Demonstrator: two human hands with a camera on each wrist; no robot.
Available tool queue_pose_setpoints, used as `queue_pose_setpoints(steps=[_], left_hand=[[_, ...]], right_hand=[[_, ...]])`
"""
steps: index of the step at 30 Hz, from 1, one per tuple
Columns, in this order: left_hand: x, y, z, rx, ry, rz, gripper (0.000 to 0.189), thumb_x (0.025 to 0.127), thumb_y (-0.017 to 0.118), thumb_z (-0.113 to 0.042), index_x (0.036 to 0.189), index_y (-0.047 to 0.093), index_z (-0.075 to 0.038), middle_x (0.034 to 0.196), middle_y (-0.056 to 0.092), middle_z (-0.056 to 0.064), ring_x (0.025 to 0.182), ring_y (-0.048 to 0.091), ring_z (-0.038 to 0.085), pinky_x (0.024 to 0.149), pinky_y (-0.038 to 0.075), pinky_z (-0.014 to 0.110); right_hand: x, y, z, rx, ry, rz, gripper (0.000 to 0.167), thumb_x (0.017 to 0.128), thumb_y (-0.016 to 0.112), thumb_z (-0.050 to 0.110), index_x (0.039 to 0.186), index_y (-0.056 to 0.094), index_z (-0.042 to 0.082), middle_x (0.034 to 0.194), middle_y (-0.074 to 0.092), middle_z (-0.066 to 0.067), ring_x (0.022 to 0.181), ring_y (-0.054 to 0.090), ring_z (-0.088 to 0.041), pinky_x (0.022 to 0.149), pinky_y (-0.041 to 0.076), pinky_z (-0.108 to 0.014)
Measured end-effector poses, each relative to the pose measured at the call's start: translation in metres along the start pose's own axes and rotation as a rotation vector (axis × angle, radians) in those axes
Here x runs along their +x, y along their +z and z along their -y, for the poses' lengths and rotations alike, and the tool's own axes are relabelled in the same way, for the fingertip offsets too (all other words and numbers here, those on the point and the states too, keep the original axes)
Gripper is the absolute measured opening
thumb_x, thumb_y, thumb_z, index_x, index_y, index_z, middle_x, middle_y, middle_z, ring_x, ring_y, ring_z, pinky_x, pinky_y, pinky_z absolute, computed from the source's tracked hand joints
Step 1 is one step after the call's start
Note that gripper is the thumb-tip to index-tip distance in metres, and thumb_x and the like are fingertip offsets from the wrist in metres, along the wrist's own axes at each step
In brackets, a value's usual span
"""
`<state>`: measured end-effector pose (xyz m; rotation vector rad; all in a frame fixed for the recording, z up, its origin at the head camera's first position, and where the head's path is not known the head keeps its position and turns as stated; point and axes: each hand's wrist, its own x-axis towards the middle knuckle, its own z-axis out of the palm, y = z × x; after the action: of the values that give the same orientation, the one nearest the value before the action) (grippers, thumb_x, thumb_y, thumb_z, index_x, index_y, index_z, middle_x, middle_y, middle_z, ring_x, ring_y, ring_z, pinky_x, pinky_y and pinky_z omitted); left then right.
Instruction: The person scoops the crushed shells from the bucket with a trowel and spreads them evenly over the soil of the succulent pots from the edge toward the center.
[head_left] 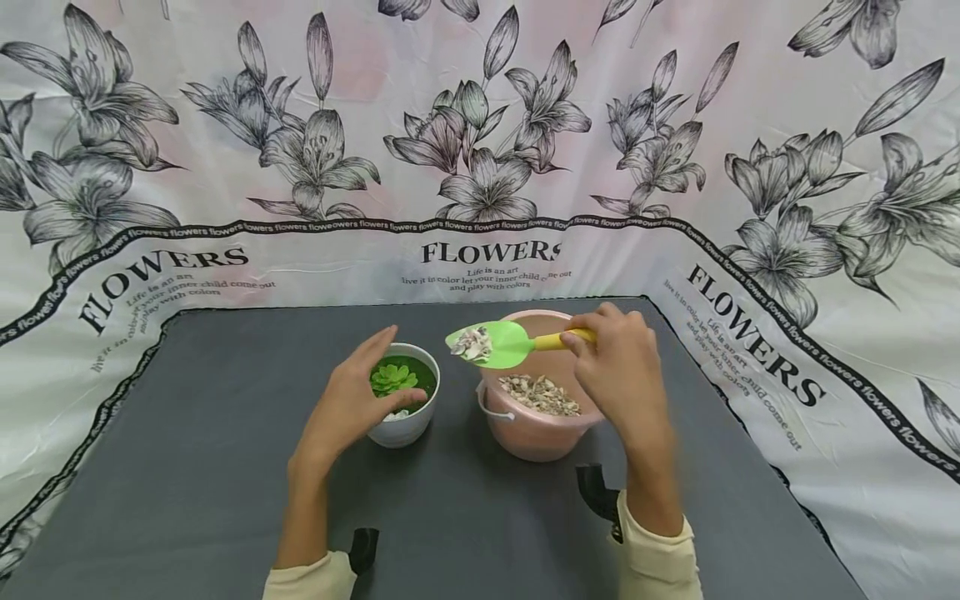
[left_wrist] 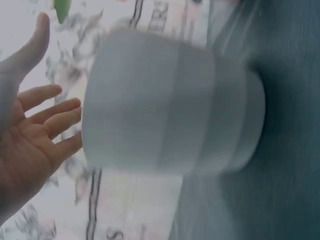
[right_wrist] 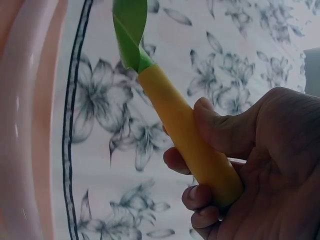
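A trowel (head_left: 508, 345), its green blade pointing to 9 o'clock in the head view, hangs over the mouth of a pink bucket (head_left: 536, 442), the tip reaching past the rim. Its yellow handle is gripped in the right hand (head_left: 622, 362), fingers curled round it and thumb laid along it. A small heap of pale chips (head_left: 472, 343) sits toward the blade's tip; more chips lie inside the bucket, whose white bail (head_left: 495, 412) hangs at its 8 o'clock side. Near the bucket at 9 o'clock, a white pot (head_left: 405, 429) stands upright, holding a green plant (head_left: 394, 378) and a few white stones (head_left: 400, 413). The left hand (head_left: 356, 400) is at the pot's 9 o'clock side, fingers outstretched and thumb spread (whether it touches the rim cannot be told). Pot and bucket share a dark gray worktop (head_left: 465, 517); at 12 o'clock rises a cloth (head_left: 322, 271) printed with lilies and "FLOWERS". Cream sleeves (head_left: 660, 554) show at 5 and 7 o'clock.
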<state>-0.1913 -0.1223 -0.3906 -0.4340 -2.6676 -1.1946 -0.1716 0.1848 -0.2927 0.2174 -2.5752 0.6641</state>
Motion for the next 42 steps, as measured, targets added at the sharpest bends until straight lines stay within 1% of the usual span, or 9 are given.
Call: queue_pose_setpoints(steps=[6,11,18,24,28,31,37,39,42], left_hand=[[-0.004,-0.014,0.028,-0.042,-0.142,0.117,0.138,0.080,0.091,-0.043,0.168,-0.011,-0.019,0.176,0.009,0.021,0.161,0.017,0.049,0.119,0.033,0.072],[-0.005,-0.017,0.044,-0.126,-0.165,0.153,0.160,0.071,0.097,-0.044,0.161,-0.032,-0.019,0.175,-0.006,0.024,0.161,0.009,0.052,0.122,0.029,0.071],[-0.007,-0.014,0.054,-0.160,-0.219,0.219,0.158,0.068,0.100,-0.037,0.164,-0.022,-0.006,0.171,0.016,0.033,0.153,0.033,0.051,0.118,0.039,0.064],[-0.005,-0.017,0.056,-0.166,-0.229,0.206,0.152,0.063,0.103,-0.031,0.166,-0.003,0.004,0.161,0.036,0.036,0.146,0.043,0.049,0.117,0.039,0.064],[-0.004,-0.017,0.060,-0.177,-0.198,0.196,0.158,0.058,0.102,-0.047,0.165,0.000,0.008,0.166,0.026,0.036,0.151,0.034,0.051,0.121,0.034,0.067],[-0.004,-0.015,0.062,-0.148,-0.145,0.185,0.160,0.053,0.095,-0.067,0.164,0.008,0.009,0.160,0.031,0.037,0.142,0.041,0.049,0.115,0.041,0.063],[-0.003,-0.013,0.064,-0.193,-0.012,0.126,0.107,0.058,0.103,-0.039,0.142,0.055,0.007,0.124,0.066,0.023,0.110,0.060,0.030,0.094,0.052,0.037],[-0.005,-0.013,0.062,-0.194,-0.043,0.122,0.098,0.061,0.104,-0.028,0.138,0.054,0.008,0.124,0.066,0.022,0.109,0.063,0.030,0.095,0.052,0.038],[-0.010,-0.015,0.058,-0.164,-0.135,0.141,0.100,0.067,0.100,-0.034,0.139,0.044,0.007,0.135,0.059,0.024,0.124,0.061,0.039,0.102,0.051,0.047]], right_hand=[[0.004,0.029,0.026,-0.035,-0.057,0.006,0.013,0.093,0.078,0.016,0.101,0.082,0.006,0.092,0.069,-0.012,0.077,0.052,-0.032,0.076,0.045,-0.047],[0.009,0.056,0.043,-0.094,-0.105,0.037,0.011,0.094,0.077,0.017,0.100,0.083,0.009,0.092,0.071,-0.009,0.077,0.053,-0.028,0.071,0.046,-0.039],[0.015,0.085,0.059,-0.061,-0.120,0.119,0.011,0.095,0.074,0.012,0.100,0.082,0.006,0.096,0.069,-0.009,0.082,0.050,-0.025,0.077,0.045,-0.037],[0.019,0.103,0.080,-0.276,-0.249,0.064,0.013,0.091,0.080,0.022,0.086,0.079,0.010,0.089,0.067,-0.006,0.075,0.050,-0.025,0.068,0.046,-0.036],[0.019,0.112,0.097,-0.402,-0.351,-0.004,0.019,0.083,0.087,0.024,0.075,0.073,0.013,0.086,0.065,-0.005,0.076,0.050,-0.025,0.069,0.045,-0.037],[0.017,0.114,0.106,-0.432,-0.382,-0.023,0.018,0.081,0.087,0.018,0.072,0.071,0.016,0.087,0.065,-0.004,0.080,0.049,-0.024,0.072,0.043,-0.036],[0.017,0.114,0.113,-0.473,-0.358,-0.023,0.019,0.080,0.081,0.009,0.070,0.067,0.015,0.087,0.062,-0.002,0.078,0.044,-0.022,0.071,0.040,-0.033],[0.018,0.114,0.113,-0.482,-0.352,-0.028,0.019,0.081,0.079,0.008,0.069,0.066,0.015,0.085,0.061,-0.002,0.077,0.042,-0.021,0.071,0.039,-0.033],[0.018,0.115,0.114,-0.487,-0.348,-0.053,0.017,0.080,0.077,0.005,0.069,0.066,0.013,0.083,0.059,-0.002,0.076,0.043,-0.022,0.071,0.038,-0.032]])
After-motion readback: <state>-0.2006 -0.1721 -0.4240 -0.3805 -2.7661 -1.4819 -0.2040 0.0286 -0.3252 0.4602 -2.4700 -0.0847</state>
